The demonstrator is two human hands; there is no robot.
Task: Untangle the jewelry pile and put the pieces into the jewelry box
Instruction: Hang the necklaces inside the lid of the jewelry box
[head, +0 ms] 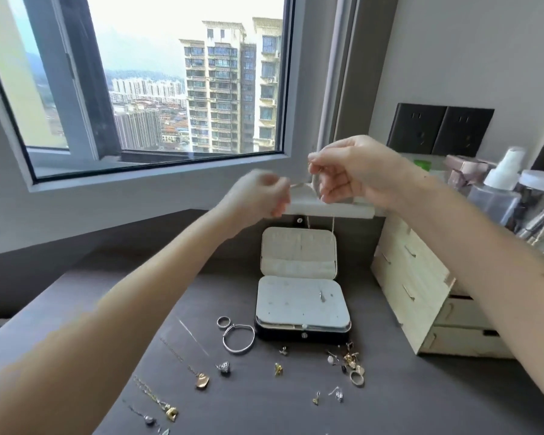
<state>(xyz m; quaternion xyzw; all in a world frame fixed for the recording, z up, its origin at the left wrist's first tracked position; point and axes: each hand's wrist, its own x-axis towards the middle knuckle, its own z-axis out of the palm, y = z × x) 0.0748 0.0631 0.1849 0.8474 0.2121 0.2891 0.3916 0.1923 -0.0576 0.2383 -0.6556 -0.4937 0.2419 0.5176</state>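
Observation:
Both hands are raised above the open jewelry box, which stands on the dark desk with its pale lid tilted back. My left hand and my right hand each pinch a thin chain stretched between them; its ends hang down toward the box lid. The left hand is blurred. On the desk in front of the box lie a silver bangle, a ring, several necklaces with pendants at the left, and a small cluster of earrings and rings at the right.
A pale wooden drawer unit stands right of the box, with a spray bottle and cosmetics on top. A window and its sill run behind the hands. Black wall sockets sit at the back right.

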